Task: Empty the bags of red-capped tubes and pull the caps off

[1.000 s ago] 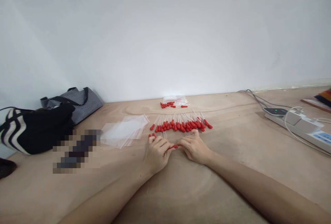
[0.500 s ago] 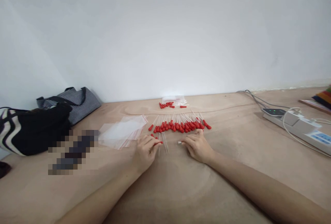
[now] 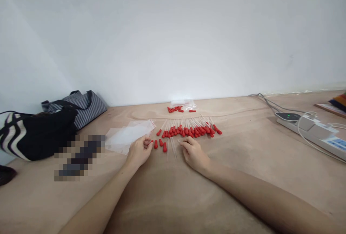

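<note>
My left hand [image 3: 139, 151] is closed beside the plastic bags, with the tip of a red rubber bulb [image 3: 152, 141] showing at its fingertips. Several loose red bulbs [image 3: 164, 147] lie just right of it. Thin clear tubes [image 3: 173, 149] rest on the table between my hands. My right hand [image 3: 195, 153] is pinched around a clear tube [image 3: 179, 141]; only its end shows, the rest being hidden by the fingers. Just beyond both hands, a row of droppers [image 3: 186, 131] lies with red bulbs toward me and clear stems pointing away.
Clear zip bags [image 3: 129, 135] are spread at the left. Farther back lie more red bulbs and tubes by another bag [image 3: 182, 102]. A black bag [image 3: 48, 133] and a striped bag [image 3: 89, 108] stand far left. At the right are a power strip [image 3: 319, 133] and cables.
My left hand has moved left, from near the loose tubes to beside the bags. My right hand has shifted slightly left, still pinching the tube. More loose bulbs now show between the hands.
</note>
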Tool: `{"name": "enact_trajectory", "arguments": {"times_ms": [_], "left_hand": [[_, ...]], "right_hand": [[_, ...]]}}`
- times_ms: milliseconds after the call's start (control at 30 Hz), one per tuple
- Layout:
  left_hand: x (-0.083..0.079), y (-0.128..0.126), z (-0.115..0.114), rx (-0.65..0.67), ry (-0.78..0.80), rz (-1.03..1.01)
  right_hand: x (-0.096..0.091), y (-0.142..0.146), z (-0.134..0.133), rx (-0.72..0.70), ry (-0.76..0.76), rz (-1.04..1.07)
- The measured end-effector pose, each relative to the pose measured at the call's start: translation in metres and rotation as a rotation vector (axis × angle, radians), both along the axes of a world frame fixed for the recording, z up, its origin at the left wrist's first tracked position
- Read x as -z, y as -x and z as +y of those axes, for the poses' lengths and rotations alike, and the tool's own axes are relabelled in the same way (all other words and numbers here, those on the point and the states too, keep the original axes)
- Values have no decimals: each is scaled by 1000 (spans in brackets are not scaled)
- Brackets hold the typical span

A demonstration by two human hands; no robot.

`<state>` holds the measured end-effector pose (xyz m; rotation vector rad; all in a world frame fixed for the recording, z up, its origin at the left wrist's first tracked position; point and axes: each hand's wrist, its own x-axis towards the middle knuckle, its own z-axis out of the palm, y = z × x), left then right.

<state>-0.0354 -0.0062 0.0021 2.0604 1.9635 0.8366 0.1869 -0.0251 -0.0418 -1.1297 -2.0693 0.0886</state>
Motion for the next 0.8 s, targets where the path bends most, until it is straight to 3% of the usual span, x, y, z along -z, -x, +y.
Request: {"name": "enact_trajectory", "arguments": {"times_ms": [200,500,800], "left_hand": [[4,-8,-2,91,67,-101],[0,-16,3,47,-263,292],[-2,-63,38,112,-242,441]], "right_hand": [[-3,19,-2,20,34,-79],[-15,19,-13,-31,88,-49],[-15,-12,-23,-7,21,-2]]}}
